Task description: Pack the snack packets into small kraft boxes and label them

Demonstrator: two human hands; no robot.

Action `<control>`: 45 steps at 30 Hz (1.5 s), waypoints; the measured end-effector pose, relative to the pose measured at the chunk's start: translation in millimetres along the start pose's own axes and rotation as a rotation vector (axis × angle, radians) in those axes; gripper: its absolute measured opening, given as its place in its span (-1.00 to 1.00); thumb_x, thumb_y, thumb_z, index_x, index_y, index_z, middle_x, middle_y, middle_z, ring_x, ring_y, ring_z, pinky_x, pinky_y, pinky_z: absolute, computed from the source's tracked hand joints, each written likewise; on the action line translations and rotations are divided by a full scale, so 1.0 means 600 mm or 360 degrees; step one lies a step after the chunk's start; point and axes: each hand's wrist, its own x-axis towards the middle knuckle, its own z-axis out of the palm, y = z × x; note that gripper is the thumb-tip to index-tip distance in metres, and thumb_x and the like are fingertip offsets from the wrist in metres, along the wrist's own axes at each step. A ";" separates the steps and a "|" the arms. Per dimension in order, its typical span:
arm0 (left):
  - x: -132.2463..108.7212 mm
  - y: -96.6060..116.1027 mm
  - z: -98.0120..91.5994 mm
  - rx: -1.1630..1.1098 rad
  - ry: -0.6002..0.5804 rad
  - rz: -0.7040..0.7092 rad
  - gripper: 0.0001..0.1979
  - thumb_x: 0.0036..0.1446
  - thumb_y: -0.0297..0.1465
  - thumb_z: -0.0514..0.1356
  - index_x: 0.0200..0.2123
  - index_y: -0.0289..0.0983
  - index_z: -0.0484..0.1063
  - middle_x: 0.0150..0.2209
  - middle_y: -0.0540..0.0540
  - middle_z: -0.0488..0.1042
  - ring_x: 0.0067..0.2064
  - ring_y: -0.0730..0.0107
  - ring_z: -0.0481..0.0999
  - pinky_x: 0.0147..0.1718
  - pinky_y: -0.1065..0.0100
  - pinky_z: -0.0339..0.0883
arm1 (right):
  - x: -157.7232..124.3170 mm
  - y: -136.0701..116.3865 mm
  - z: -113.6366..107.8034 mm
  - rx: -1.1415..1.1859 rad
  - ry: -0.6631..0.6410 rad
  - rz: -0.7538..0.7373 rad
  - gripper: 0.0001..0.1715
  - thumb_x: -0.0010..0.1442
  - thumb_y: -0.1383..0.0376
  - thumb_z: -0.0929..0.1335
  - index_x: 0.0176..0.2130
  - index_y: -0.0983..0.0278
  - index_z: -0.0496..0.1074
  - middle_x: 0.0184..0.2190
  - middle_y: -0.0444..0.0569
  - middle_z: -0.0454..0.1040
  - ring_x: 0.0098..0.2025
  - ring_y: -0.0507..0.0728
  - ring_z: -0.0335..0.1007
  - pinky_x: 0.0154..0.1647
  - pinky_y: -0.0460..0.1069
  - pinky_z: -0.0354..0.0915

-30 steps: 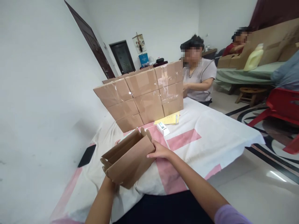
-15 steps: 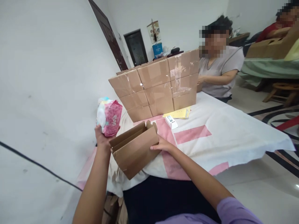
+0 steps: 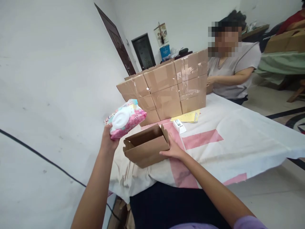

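A pink and white pack of wet wipes (image 3: 126,119) with a white oval lid is held up by my left hand (image 3: 110,136), its fingers mostly hidden behind the pack. Just right of and below the pack, an open cardboard box (image 3: 147,151) rests on the cloth-covered table. My right hand (image 3: 173,148) grips that box at its right end, thumb along the front wall and the other fingers around the side. The top of the box faces up, and the part of its inside that I can see is bare.
A wall of taped cardboard boxes (image 3: 166,90) stands across the back of the table (image 3: 238,133). Before it lie yellow papers (image 3: 187,117) and a small white device (image 3: 179,126). A co-worker (image 3: 234,70) sits beyond at the right. The white wall (image 3: 47,95) is close on the left.
The wipes pack has turned so its lid faces me and has moved right, nearer the box. The box has been turned and set flatter on the table, my right hand still on it.
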 end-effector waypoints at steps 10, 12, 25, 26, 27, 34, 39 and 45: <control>-0.060 0.018 -0.020 0.0614 0.0043 0.0129 -0.22 -0.13 -0.30 0.41 0.19 -0.20 0.27 0.04 -0.18 0.53 -0.05 0.17 0.61 -0.19 0.30 0.54 | 0.006 0.006 0.000 -0.0228 0.0031 0.0053 0.52 -0.09 0.09 0.63 0.53 0.11 -0.22 0.39 0.20 0.01 0.49 0.41 -0.12 0.49 0.35 -0.07; -0.059 0.022 -0.028 0.0656 0.0062 0.0343 -0.21 -0.09 -0.28 0.40 0.22 -0.18 0.23 0.01 -0.16 0.50 -0.05 0.20 0.60 -0.14 0.29 0.53 | 0.006 0.009 0.000 -0.0249 0.0032 0.0047 0.51 -0.09 0.08 0.62 0.53 0.12 -0.21 0.41 0.21 -0.02 0.52 0.42 -0.20 0.50 0.35 -0.10; -0.083 -0.014 -0.022 0.1083 -0.0409 -0.0002 -0.40 0.03 -0.14 0.28 0.11 -0.28 0.36 0.02 -0.22 0.55 0.06 0.00 0.55 0.06 0.05 0.43 | 0.004 0.013 -0.005 -0.0497 -0.0052 -0.0092 0.59 -0.12 0.01 0.63 0.54 0.05 -0.29 0.43 0.17 -0.03 0.46 0.48 -0.09 0.45 0.37 -0.03; -0.085 -0.019 -0.022 0.1068 -0.0412 -0.0045 -0.43 0.03 -0.15 0.26 0.08 -0.29 0.38 0.01 -0.22 0.56 0.07 -0.02 0.55 0.08 0.05 0.42 | 0.004 0.012 -0.006 -0.0512 -0.0060 -0.0113 0.59 -0.10 0.00 0.62 0.54 0.04 -0.32 0.44 0.17 -0.04 0.46 0.47 -0.10 0.45 0.37 -0.03; -0.086 -0.023 -0.023 0.1047 -0.0411 -0.0069 -0.45 0.04 -0.15 0.25 0.07 -0.29 0.39 0.01 -0.22 0.57 0.08 -0.03 0.55 0.08 0.05 0.41 | 0.004 0.012 -0.006 -0.0526 -0.0067 -0.0129 0.60 -0.09 0.00 0.62 0.54 0.03 -0.35 0.45 0.16 -0.05 0.47 0.47 -0.11 0.45 0.37 -0.04; -0.099 -0.005 -0.038 0.1399 -0.0371 0.0421 -0.38 0.04 -0.15 0.28 0.15 -0.26 0.33 0.04 -0.21 0.52 0.02 0.08 0.55 0.02 0.14 0.42 | 0.003 0.008 0.002 -0.0576 -0.0080 -0.0164 0.56 -0.06 -0.04 0.60 0.54 0.05 -0.33 0.36 0.17 0.05 0.41 0.47 -0.01 0.41 0.37 0.06; -0.111 0.011 -0.032 0.1880 -0.0326 0.0597 -0.36 0.04 -0.20 0.27 0.19 -0.23 0.29 -0.13 -0.11 0.55 -0.26 0.21 0.55 -0.27 0.24 0.42 | -0.002 0.005 0.003 -0.0609 -0.0036 -0.0228 0.53 -0.04 -0.07 0.59 0.54 0.05 -0.29 0.34 0.19 0.05 0.39 0.49 0.03 0.39 0.39 0.09; -0.106 -0.002 -0.026 0.1979 -0.0193 0.0645 -0.35 0.06 -0.14 0.27 0.20 -0.21 0.27 -0.05 -0.17 0.55 -0.22 0.12 0.56 -0.21 0.17 0.41 | -0.002 0.004 0.003 -0.0617 -0.0052 -0.0286 0.52 -0.04 -0.07 0.59 0.54 0.08 -0.28 0.34 0.21 0.05 0.41 0.48 -0.01 0.41 0.37 0.06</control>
